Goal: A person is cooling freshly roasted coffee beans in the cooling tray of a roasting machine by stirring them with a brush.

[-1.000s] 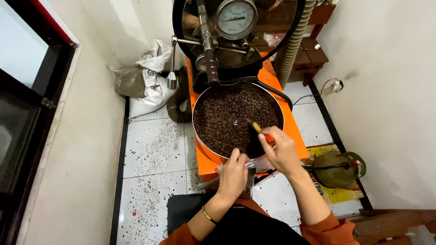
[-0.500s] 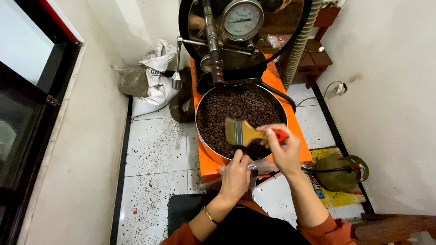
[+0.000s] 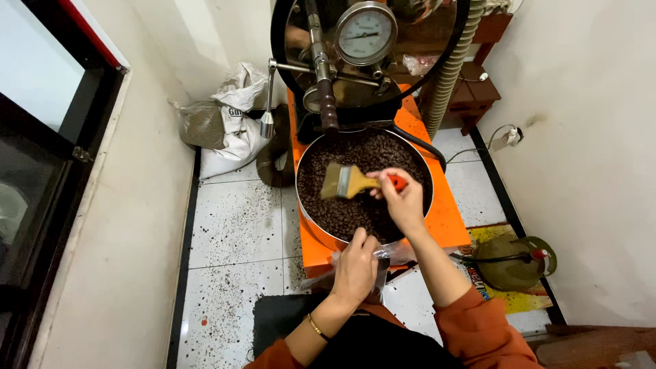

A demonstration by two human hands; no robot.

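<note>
Right hand [image 3: 403, 198] gripping brush [image 3: 348, 182], over beans [image 3: 342, 212]

Right hand [image 3: 404, 200] grips brush [image 3: 347, 182] over beans [image 3: 342, 212] in tray [image 3: 307, 225]; left hand [image 3: 355, 268] holds clear bag [image 3: 393, 254].

Soft, even indoor light filling the room, pale walls [image 3: 588, 171] glowing brightest, glare sitting on the round gauge [image 3: 367, 32] glass, deep shadow pooling at the dark window [image 3: 27, 225] on the left, wide-angle lens bending the edges, focus staying fairly sharp throughout.
</note>
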